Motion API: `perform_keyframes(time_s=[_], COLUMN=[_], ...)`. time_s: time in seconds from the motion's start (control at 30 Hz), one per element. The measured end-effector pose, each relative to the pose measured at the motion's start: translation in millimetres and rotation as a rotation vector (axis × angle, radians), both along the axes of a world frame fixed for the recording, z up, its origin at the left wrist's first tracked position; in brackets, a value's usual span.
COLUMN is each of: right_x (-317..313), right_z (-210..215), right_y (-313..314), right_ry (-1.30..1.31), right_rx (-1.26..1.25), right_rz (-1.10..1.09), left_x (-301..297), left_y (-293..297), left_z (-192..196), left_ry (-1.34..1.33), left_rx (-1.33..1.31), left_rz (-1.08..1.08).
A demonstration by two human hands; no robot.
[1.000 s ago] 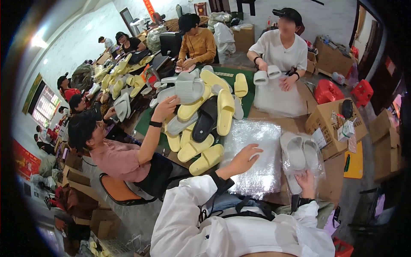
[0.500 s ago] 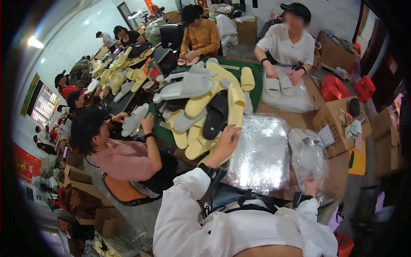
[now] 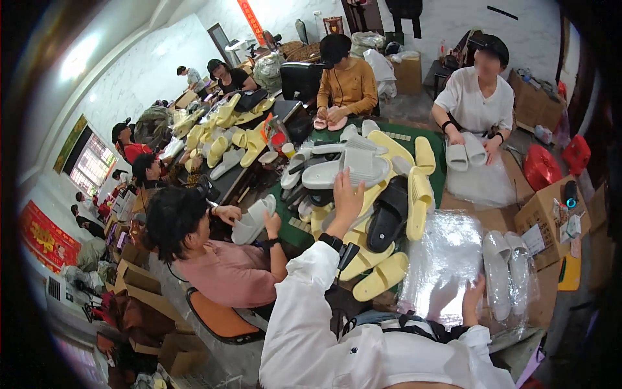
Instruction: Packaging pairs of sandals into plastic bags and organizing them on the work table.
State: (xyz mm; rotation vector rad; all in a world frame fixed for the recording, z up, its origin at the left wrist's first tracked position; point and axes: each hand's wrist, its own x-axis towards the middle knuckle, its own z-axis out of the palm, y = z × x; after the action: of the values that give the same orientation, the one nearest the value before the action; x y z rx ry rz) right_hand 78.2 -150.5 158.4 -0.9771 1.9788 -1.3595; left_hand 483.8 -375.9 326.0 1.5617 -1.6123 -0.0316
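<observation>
My left hand [image 3: 348, 201] is raised over the slipper pile, fingers stretched out, right by a grey slipper [image 3: 337, 172] on top; whether it touches is hard to tell. Around it lie yellow slippers [image 3: 420, 202] and a black slipper [image 3: 389, 217]. One yellow slipper [image 3: 381, 277] lies at the pile's near side. My right hand [image 3: 475, 300] rests with fingers extended at the right edge of a stack of clear plastic bags [image 3: 440, 249]. Just right of it, a pair of grey slippers [image 3: 497, 275] lies side by side in a clear bag.
At my left a person in pink [image 3: 227, 266] handles a grey slipper. Across the table, a person in white [image 3: 479, 97] holds grey slippers over clear plastic, and another in orange [image 3: 350, 91] handles pink slippers. An open carton [image 3: 551, 214] stands at the right.
My left hand has gone from a yellow slipper to the grey one on top of the pile. My right hand has left the bagged slippers for the bag stack. The view has shifted.
</observation>
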Motion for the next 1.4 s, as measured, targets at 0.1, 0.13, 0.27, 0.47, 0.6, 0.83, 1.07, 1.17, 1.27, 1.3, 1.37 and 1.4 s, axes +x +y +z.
perform_keyframes(time_s=[0.1, 0.13, 0.27, 0.47, 0.6, 0.83, 1.07, 1.17, 1.27, 1.3, 1.37, 1.4], right_x=[32, 40, 43, 36, 48, 69, 33, 21, 3, -1, -4, -9], right_z=[-25, -22, -73, -133, -109, -12, -49, -49, -51, -44, -10, 1], right_y=[-8, -10, 0, 10, 5, -3, -6, 2, -3, -2, 1, 3], right_ry=[0.326, 0.280, 0.259, 0.533, 0.185, 0.021, 0.148, -0.356, -0.074, -0.077, -0.387, -0.502], right_rx=[0.214, 0.392, 0.451, 0.420, 0.481, 0.550, 0.410, 0.518, 0.523, 0.524, 0.390, 0.424], right_rz=[0.412, 0.476, 0.508, 0.688, 0.614, 0.727, 1.032, 0.855, 0.868, 0.869, 0.984, 1.007], left_x=[13, 18, 0, -4, -23, -89, -169, -192, -220, -226, -236, -241], left_y=[-25, -30, -31, -39, -6, 62, 131, 147, 168, 175, 186, 188], left_z=[-6, -4, 2, -20, 31, 87, 70, 18, -18, -25, -33, -40], left_ry=[-0.100, -0.010, 0.011, 0.625, 0.587, 0.724, 0.997, 0.933, 0.991, 0.990, 1.015, 0.999], left_rx=[-0.022, 0.068, 0.312, 0.143, -0.024, 0.023, 0.219, 0.428, 0.445, 0.447, 0.504, 0.558], left_rz=[0.112, 0.046, 0.004, -0.416, -0.406, -0.577, -0.856, -0.804, -0.813, -0.811, -0.762, -0.708])
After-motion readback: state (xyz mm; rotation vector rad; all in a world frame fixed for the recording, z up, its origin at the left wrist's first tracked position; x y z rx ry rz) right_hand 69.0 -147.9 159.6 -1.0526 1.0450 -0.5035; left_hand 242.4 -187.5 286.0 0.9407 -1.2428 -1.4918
